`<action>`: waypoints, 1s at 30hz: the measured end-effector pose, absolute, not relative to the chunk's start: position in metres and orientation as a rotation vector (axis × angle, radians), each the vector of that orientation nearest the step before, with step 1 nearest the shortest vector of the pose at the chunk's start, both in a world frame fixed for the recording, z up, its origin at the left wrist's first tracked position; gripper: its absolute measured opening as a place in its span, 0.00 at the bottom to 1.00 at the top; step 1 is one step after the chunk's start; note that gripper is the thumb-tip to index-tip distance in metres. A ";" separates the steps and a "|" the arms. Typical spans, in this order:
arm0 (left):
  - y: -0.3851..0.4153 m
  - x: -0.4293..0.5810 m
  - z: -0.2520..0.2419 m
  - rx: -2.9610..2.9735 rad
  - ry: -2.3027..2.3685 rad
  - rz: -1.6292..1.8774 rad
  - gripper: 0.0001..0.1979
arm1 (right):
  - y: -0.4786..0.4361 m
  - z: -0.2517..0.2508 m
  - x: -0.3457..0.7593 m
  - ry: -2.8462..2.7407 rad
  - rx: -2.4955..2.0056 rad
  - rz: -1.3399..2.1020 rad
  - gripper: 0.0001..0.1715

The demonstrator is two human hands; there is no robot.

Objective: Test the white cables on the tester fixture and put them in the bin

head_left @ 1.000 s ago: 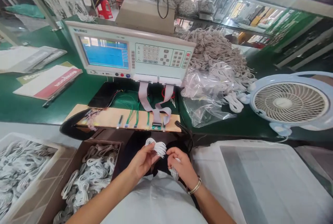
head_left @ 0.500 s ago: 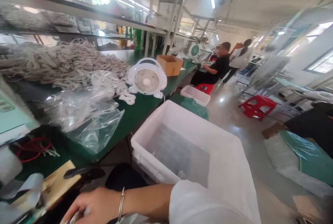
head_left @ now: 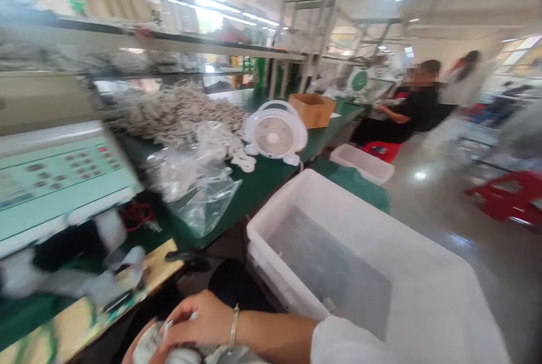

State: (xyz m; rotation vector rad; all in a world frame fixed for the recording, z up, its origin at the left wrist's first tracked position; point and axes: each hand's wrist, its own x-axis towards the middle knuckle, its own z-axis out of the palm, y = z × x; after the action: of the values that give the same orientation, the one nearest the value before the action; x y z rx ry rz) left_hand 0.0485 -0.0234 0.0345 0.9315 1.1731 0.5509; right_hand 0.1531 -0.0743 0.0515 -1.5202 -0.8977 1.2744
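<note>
At the bottom of the head view, my right hand (head_left: 199, 321) has its fingers bent and closed on a white bundle (head_left: 182, 355). The bundle is blurred and cut off by the frame edge, so its kind is unclear. A strip of my left hand (head_left: 136, 344) shows along the bundle's left side, curled against it; most of that hand is hidden. Close to the right forearm stands a large white plastic bin (head_left: 427, 245), with a small pale piece (head_left: 329, 305) inside. Left of my hands lies a wooden board (head_left: 158, 259) with a black-handled object (head_left: 190, 259) on its edge.
A green table (head_left: 237, 200) carries a clear plastic bag (head_left: 203, 200), a heap of greyish cords (head_left: 182, 107), a white fan (head_left: 275, 132) and a cardboard box (head_left: 313, 110). A control panel (head_left: 63, 178) stands left. Beyond are a seated person (head_left: 417, 107) and a red stool (head_left: 508, 194).
The view has turned left, so the bin, fan and table sit further right and the control panel shows. My right hand appears further right, and more of the white bundle is visible.
</note>
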 end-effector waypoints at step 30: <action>0.037 0.011 0.053 0.486 0.878 0.658 0.09 | 0.007 0.070 0.164 -1.269 -1.501 1.125 0.15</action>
State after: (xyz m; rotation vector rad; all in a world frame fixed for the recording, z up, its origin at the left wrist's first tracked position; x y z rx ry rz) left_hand 0.0106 0.0369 0.0534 0.4858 0.8779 0.6582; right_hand 0.1643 0.0069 0.0696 -1.5009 -1.2689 1.1250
